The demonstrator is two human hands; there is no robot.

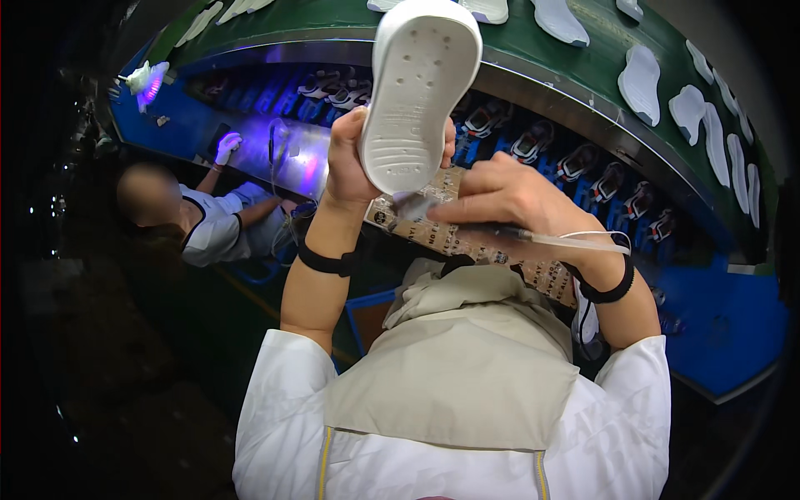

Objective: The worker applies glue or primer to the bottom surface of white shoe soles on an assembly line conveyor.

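Over the brown sheet [427,236], the left hand [347,158] grips the sole [410,92] round its sides, seemingly keeping its lower end near the blurred tool [500,232] the right hand [518,197] clasps.

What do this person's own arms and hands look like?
The left hand and right hand are ungloved. A narrow black band circles the left forearm, with a similar one on the right. The short sleeves are white.

You wear a white short-sleeved shirt [279,408] under a beige apron [467,383] (its two grey straps [326,467] carry a yellow stripe), and a black band [327,263] circles each of your forearms [315,304].
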